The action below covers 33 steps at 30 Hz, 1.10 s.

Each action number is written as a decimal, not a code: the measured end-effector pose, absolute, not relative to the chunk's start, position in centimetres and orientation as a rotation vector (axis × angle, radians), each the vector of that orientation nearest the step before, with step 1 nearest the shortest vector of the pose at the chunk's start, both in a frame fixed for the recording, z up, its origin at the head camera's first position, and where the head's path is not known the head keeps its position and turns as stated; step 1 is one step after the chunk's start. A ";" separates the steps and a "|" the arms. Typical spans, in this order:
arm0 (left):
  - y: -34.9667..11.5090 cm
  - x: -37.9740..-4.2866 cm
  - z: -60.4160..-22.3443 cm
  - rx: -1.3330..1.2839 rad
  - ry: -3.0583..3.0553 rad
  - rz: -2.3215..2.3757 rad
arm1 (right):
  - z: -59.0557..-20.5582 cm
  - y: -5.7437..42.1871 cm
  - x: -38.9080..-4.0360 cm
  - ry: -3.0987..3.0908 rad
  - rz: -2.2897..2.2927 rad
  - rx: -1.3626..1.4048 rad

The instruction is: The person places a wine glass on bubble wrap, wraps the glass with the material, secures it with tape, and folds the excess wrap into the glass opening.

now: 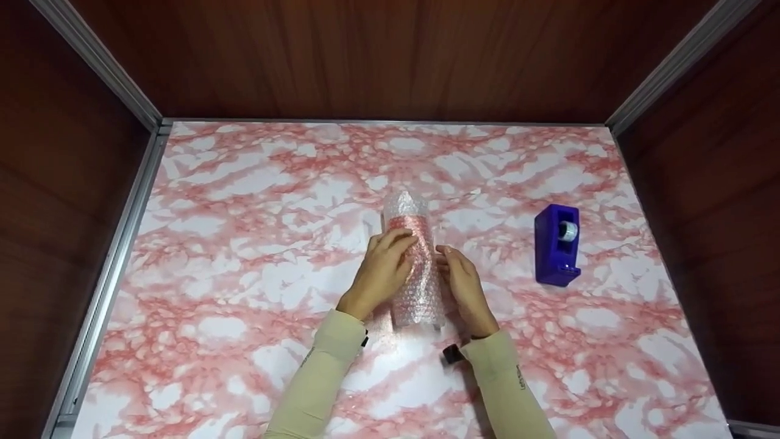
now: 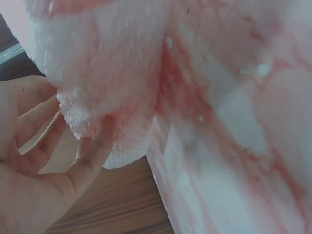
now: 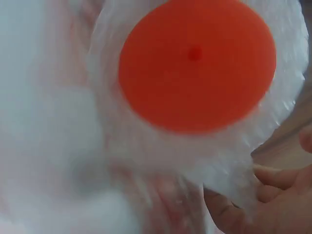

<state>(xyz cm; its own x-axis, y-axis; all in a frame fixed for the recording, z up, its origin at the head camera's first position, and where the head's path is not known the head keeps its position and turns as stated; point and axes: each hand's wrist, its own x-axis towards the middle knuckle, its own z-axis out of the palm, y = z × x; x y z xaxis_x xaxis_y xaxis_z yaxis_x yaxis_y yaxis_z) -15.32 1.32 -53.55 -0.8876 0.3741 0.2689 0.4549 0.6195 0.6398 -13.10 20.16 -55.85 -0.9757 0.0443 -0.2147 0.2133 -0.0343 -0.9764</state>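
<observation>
A long roll of clear bubble wrap (image 1: pixel 420 299) lies upright in the head view, with something red inside. Its round red end (image 3: pixel 197 68) shows through the open end of the wrap in the right wrist view. My left hand (image 1: pixel 381 268) grips the roll from its left side, fingers bent over the top. In the left wrist view, the fingers (image 2: pixel 44 141) hold the edge of the wrap. My right hand (image 1: pixel 464 286) is at the roll's right side with fingertips against it. A loose flap of wrap overlaps the right hand's fingers (image 3: pixel 275 178) in the right wrist view.
A blue tape dispenser (image 1: pixel 551 244) with a roll of clear tape (image 1: pixel 568 231) stands to the right. The table (image 1: pixel 244 171) has a red and white marbled top. Dark wooden panels (image 1: pixel 378 61) enclose it at the back and sides.
</observation>
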 end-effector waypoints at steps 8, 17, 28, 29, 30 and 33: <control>0.9 -15.1 -54.5 -0.657 -2.700 -1.306 | -55.2 20.7 -12.9 1.906 -2.275 0.312; 0.6 -14.6 -55.4 -0.622 -2.698 -1.486 | -54.6 20.7 -12.3 2.209 -2.112 0.149; 0.0 -14.4 -55.8 -0.578 -2.740 -1.687 | -53.6 20.8 -11.3 2.793 -1.585 -0.408; 0.0 -14.5 -55.9 -0.580 -2.740 -1.706 | -53.6 20.8 -11.2 2.795 -1.559 -0.439; -0.1 -14.5 -55.9 -0.581 -2.742 -1.727 | -53.5 20.8 -11.2 2.805 -1.528 -0.470; -0.4 -14.5 -55.9 -0.596 -2.758 -1.770 | -53.4 20.8 -11.1 2.867 -1.428 -0.561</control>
